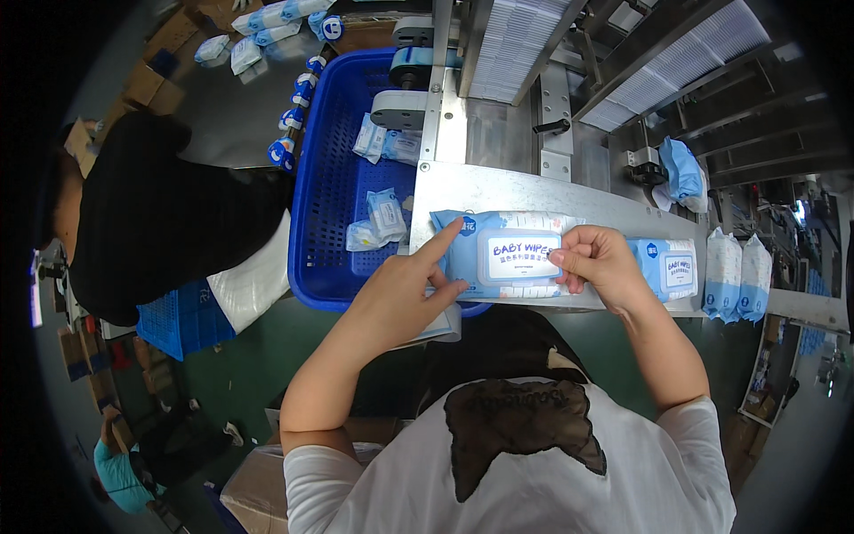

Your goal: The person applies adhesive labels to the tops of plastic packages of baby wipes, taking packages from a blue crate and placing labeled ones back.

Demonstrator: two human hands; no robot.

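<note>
A light-blue and white pack of wet wipes with a white lid lies in front of me at the edge of the metal worktable. My right hand is closed on its right part, thumb on the lid's edge and fingers curled. At its left end, my left hand touches the pack with index finger stretched and thumb apart; its other fingers are partly hidden. Just right of my right hand, a second wipes pack lies on the table. Two more packs stand side by side farther right.
Left of the worktable is a blue plastic basket holding several small packs. Behind the table rises a machine with stacked white sheets. A co-worker in black is at the left, beside a metal table with packs.
</note>
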